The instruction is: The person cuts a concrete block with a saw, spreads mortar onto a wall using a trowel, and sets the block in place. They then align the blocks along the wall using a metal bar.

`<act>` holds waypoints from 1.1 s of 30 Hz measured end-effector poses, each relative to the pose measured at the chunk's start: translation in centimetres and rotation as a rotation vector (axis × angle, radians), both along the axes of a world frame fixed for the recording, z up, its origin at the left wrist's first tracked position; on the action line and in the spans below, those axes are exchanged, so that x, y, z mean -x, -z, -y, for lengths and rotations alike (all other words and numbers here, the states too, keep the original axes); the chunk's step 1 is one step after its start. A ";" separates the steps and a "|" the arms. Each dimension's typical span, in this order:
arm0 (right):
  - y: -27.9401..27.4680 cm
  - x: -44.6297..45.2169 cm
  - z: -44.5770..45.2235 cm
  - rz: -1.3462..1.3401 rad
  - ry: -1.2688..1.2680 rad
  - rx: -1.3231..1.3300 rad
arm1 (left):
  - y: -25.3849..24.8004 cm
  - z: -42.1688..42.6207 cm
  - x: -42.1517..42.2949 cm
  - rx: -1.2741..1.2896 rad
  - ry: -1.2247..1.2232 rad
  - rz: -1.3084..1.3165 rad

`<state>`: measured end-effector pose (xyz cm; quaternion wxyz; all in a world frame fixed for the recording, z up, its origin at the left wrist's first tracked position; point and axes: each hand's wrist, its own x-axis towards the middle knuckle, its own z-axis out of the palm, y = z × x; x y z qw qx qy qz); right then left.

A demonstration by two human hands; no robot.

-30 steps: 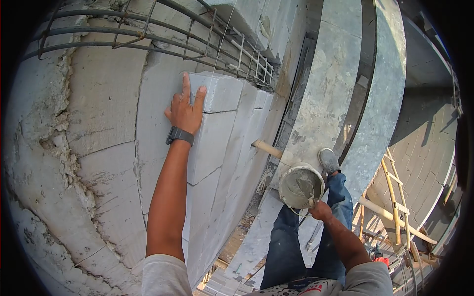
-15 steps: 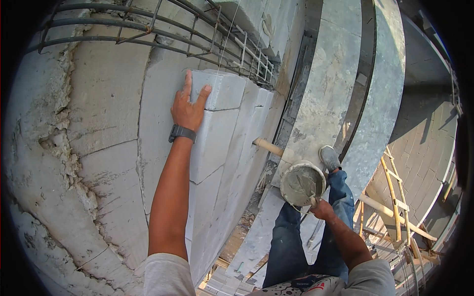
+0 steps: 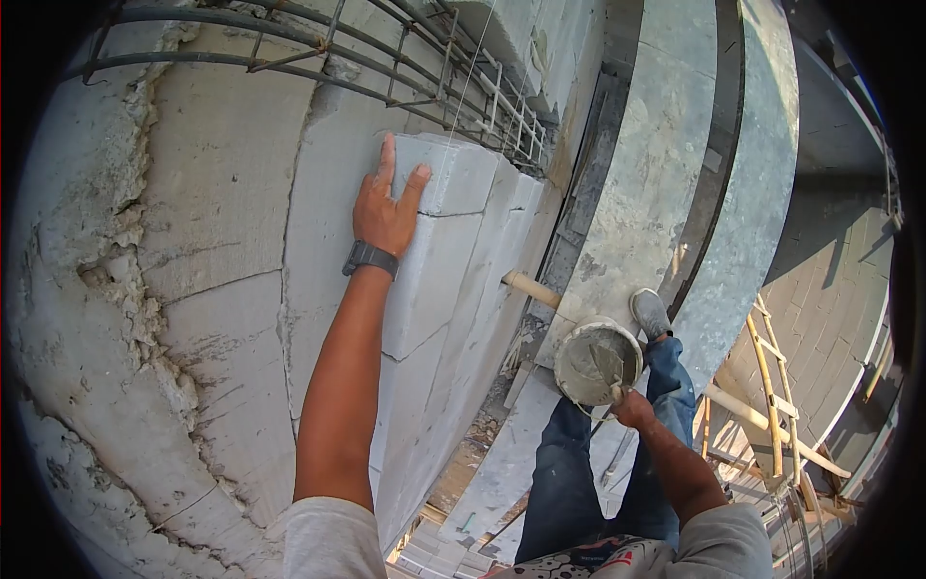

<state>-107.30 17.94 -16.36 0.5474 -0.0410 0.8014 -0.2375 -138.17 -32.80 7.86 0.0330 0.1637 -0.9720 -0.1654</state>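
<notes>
My left hand [image 3: 386, 214], a dark watch on its wrist, lies with fingers apart against the upper edge of a pale block [image 3: 453, 174] at the end of the block wall. Down by my legs, my right hand [image 3: 634, 410] is wrapped round the handle of a trowel [image 3: 608, 365]. Its blade dips into grey wet mortar [image 3: 582, 359] inside a round bucket [image 3: 558, 359]. How deep the blade sits cannot be made out. A thin string line [image 3: 470, 72] runs down to the block near my left hand.
A rebar cage [image 3: 386, 72] runs along the wall top beyond my left hand. Metal scaffold planks [image 3: 656, 135] lie at right, a gap between them. A bamboo pole [image 3: 531, 288] sticks out by the bucket; a bamboo ladder [image 3: 772, 376] stands lower, at right.
The view has shifted slightly, so the wall and left hand appear further right. In the bucket, the trowel blade shows more clearly in the mortar. Both hands keep their places on block and trowel.
</notes>
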 end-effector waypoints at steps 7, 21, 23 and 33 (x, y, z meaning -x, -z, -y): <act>-0.3 1.1 0.6 0.016 -0.089 -0.018 | -0.2 0.1 -0.1 0.001 -0.018 0.031; 8.4 -4.8 -2.2 0.000 -0.217 0.053 | -0.6 -0.3 -0.1 0.015 -0.038 0.036; 9.6 -5.3 -2.9 -0.008 -0.225 0.050 | -0.5 -0.2 -0.1 0.011 -0.035 0.040; 3.9 -1.0 0.4 0.016 -0.241 0.092 | -1.1 -0.3 -0.1 -0.011 -0.068 0.106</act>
